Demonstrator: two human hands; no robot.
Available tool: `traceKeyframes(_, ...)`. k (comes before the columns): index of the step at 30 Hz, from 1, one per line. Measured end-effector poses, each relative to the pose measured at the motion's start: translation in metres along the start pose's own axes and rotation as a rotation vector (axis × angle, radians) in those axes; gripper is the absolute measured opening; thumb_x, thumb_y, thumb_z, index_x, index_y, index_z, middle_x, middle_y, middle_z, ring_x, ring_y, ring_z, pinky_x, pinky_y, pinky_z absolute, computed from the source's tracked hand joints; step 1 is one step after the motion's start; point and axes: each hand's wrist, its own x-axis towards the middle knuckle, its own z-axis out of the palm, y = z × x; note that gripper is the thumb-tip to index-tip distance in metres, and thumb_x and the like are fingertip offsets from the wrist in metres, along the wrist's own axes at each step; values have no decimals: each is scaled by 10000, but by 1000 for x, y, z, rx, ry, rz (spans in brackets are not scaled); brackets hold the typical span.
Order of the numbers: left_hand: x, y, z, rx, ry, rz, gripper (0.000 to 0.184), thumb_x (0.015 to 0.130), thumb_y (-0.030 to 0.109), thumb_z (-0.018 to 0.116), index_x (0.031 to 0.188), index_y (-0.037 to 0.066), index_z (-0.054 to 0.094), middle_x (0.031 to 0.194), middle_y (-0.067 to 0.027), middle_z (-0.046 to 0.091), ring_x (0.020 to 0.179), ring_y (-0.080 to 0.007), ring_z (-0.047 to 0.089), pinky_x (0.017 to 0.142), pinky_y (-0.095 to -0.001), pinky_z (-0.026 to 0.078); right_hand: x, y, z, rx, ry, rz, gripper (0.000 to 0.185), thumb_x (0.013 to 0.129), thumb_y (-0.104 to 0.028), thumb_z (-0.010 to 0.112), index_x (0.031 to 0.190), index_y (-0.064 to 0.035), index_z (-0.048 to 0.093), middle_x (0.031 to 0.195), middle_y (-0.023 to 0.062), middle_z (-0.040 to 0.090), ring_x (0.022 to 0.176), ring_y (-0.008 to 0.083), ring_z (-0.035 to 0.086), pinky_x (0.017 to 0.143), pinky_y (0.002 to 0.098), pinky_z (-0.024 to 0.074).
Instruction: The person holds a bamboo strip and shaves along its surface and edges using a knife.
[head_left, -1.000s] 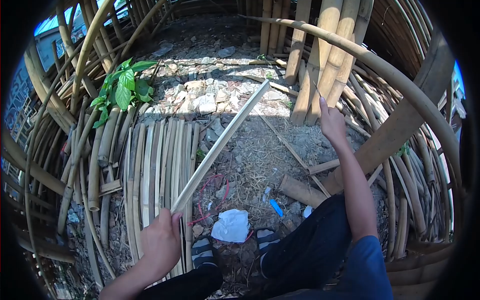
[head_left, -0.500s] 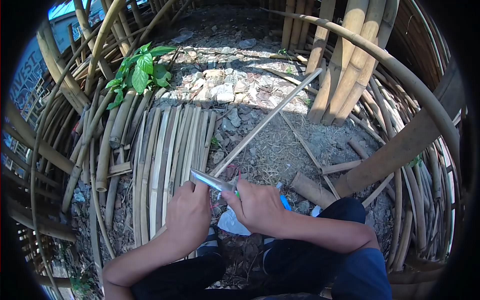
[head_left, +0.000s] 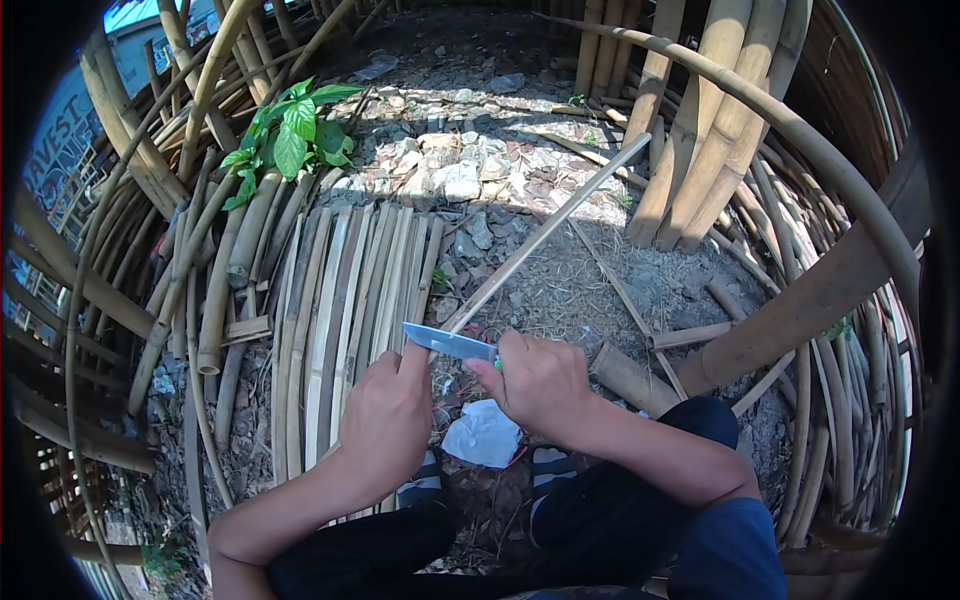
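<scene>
My right hand [head_left: 545, 385] is closed round the green handle of a knife [head_left: 450, 343], whose blade points left and lies across a long split bamboo strip [head_left: 545, 235]. My left hand [head_left: 385, 415] is wrapped round the near end of that strip, its fingers just below the blade. From there the strip slants up and away to the right. Beneath the hands a crumpled white piece of plastic or paper [head_left: 482, 435] lies on the ground between my feet.
A row of split bamboo strips [head_left: 345, 320] lies at the left. Cut bamboo poles [head_left: 225, 290] and a green plant [head_left: 292, 140] are beyond it. Thick bamboo poles [head_left: 715, 130] stand at the back right; a large pole [head_left: 800, 310] slants across the right. A short bamboo piece [head_left: 632, 380] lies near my knee.
The knife blade has turned so its flat side shows more, and both hands sit slightly farther right in view. More of the white piece below is visible.
</scene>
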Motion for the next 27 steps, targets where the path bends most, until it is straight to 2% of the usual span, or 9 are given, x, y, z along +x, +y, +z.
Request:
traceKeyframes(4, 0, 1, -2, -13, 20, 11, 171, 922, 40, 592, 1076, 0, 531, 749, -209, 561, 663, -408, 614, 582, -506, 489, 2, 7, 0, -73, 50, -46, 453, 946, -435, 631, 707, -66, 524, 510, 81, 558, 405, 237, 587, 376, 360, 466)
traceKeyframes(11, -1, 1, -5, -34, 38, 23, 148, 923, 23, 580, 1056, 2, 519, 762, -226, 564, 662, -427, 605, 593, -523, 487, 5, 20, -4, -116, 84, -82, 464, 955, -444, 616, 702, -68, 518, 528, 89, 565, 417, 247, 590, 375, 371, 457)
traceKeyframes(13, -2, -1, -5, -45, 31, 21, 145, 921, 18, 579, 1050, 3, 514, 761, -228, 563, 666, -431, 603, 599, -527, 486, 7, 25, -10, -136, 60, 44, 437, 981, -406, 591, 734, -53, 517, 552, 103, 540, 450, 289, 579, 418, 396, 442)
traceKeyframes(17, -8, -8, -5, -49, 19, 18, 129, 920, 7, 568, 1031, 4, 502, 763, -231, 558, 678, -440, 594, 611, -539, 475, 14, 55, -22, -175, 25, 130, 454, 1006, -420, 539, 748, -46, 527, 558, 148, 559, 476, 329, 595, 435, 438, 446)
traceKeyframes(19, -14, -8, -5, -46, -1, 19, 125, 919, 3, 564, 1025, 2, 499, 763, -232, 556, 681, -443, 590, 614, -544, 471, 20, 69, -33, -168, -36, 395, 485, 1023, -432, 496, 751, -33, 534, 568, 196, 574, 514, 386, 608, 470, 493, 449)
traceKeyframes(22, -16, -6, -6, -34, -24, 16, 113, 913, -4, 562, 1001, 0, 492, 754, -235, 549, 679, -447, 586, 610, -546, 466, 17, 82, -38, -220, -27, 318, 521, 1038, -438, 449, 771, -7, 565, 592, 239, 589, 577, 444, 619, 539, 539, 463)
traceKeyframes(23, -18, -6, -4, -54, -52, 10, 107, 909, -9, 559, 989, -1, 489, 747, -236, 545, 673, -449, 580, 607, -547, 462, 13, 99, -47, -243, -27, 343, 521, 1038, -438, 449, 771, -7, 565, 592, 239, 589, 577, 444, 619, 539, 539, 463)
traceKeyframes(25, -25, -11, -8, -67, -70, 11, 86, 900, -28, 546, 954, -9, 482, 733, -242, 534, 659, -457, 561, 599, -553, 447, 27, 139, -57, -301, 21, 596, 622, 1039, -499, 375, 776, 3, 632, 665, 254, 642, 612, 430, 659, 573, 532, 502)
traceKeyframes(27, -29, -11, -8, -88, -74, 14, 82, 898, -37, 540, 954, -17, 485, 731, -245, 532, 657, -460, 556, 599, -557, 441, 32, 155, -60, -348, 13, 612, 644, 1040, -507, 355, 792, 12, 645, 699, 271, 650, 666, 450, 663, 628, 552, 503)
